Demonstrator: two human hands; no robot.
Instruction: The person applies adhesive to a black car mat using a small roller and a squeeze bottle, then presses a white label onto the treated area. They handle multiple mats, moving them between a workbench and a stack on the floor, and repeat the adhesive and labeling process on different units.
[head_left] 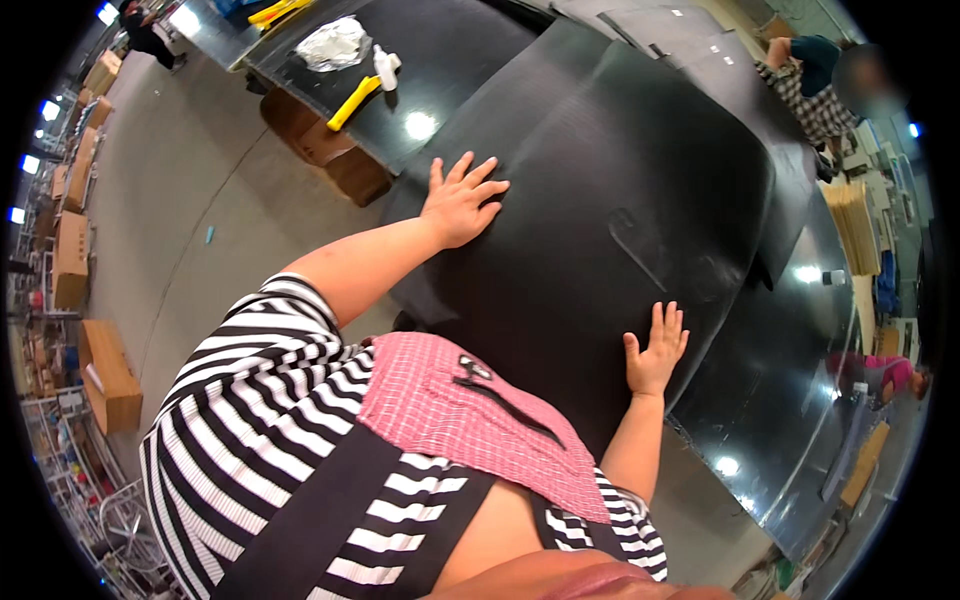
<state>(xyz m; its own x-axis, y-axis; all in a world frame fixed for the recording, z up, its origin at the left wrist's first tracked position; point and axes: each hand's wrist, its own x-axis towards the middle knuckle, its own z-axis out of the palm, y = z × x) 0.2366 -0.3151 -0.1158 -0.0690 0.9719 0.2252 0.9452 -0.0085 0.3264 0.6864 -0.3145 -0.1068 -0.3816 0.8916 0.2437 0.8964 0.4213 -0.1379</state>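
A large, dark, flexible sheet [560, 230] drapes over the table in front of me and hangs down toward my body. My left hand [464, 203] lies flat on its left part, fingers spread. Near its right edge my right hand [656, 352] rests palm down, the fingers stretched out. Neither hand grips anything. A shallow crease or imprint runs across the sheet between the hands, closer to the right one.
On the black table [470, 40] lie a yellow-handled tool [354, 103], a white bottle [384, 68] and crumpled clear plastic [333, 44]. More dark sheets [715, 70] lie at the far right, beside a person in a checked garment [815, 100]. A cardboard box [109, 377] stands left.
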